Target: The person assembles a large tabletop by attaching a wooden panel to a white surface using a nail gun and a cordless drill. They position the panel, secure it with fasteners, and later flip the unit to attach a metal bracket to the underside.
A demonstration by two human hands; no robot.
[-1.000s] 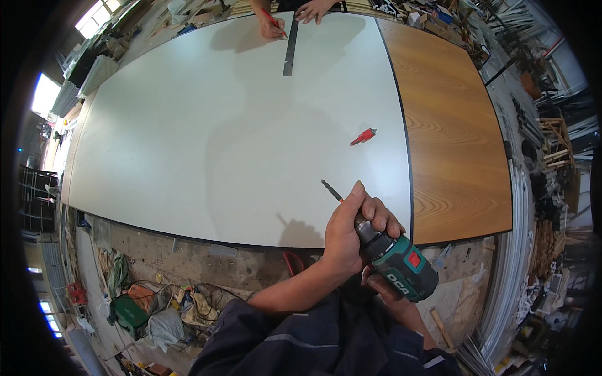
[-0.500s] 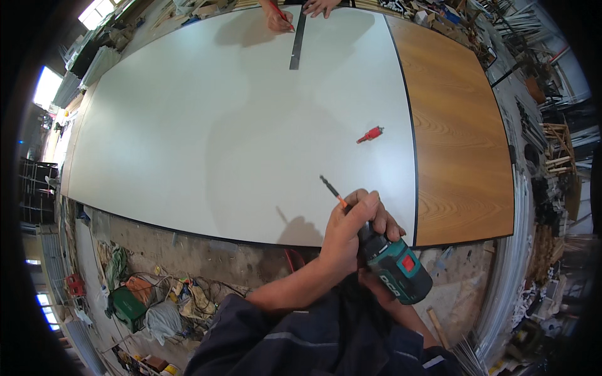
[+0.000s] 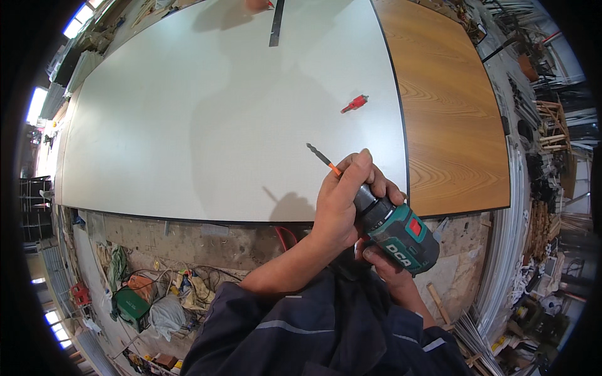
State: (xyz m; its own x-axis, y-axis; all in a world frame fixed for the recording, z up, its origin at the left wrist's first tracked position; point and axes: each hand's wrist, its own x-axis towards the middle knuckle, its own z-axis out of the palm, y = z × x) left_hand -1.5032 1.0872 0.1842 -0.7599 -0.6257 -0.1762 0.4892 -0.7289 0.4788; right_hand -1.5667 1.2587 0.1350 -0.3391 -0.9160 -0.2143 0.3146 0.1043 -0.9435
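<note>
A green and black cordless drill (image 3: 401, 238) is in my two hands, tilted with its nose toward the upper left. My left hand (image 3: 345, 197) is closed around the drill's chuck, with the thumb along the base of the bit. A long dark bit with an orange band (image 3: 322, 157) sticks out past my fingers, above the white panel. Under the drill body my right hand (image 3: 384, 263) grips the handle, partly hidden by the drill. A small red hole saw (image 3: 355, 104) lies on the white panel (image 3: 144, 138) beyond the bit.
A dark metal ruler (image 3: 276, 28) lies across the panel's far edge, beside another person's hand (image 3: 256, 5) with a red pencil. A wood-grain panel (image 3: 451, 119) adjoins on the right. Cables, cloths and a green case (image 3: 131, 305) lie on the floor at left.
My hands and the drill have risen slightly in the picture while the view has shifted; panel, ruler and hole saw appear higher and farther left. Less of the other person's hands shows.
</note>
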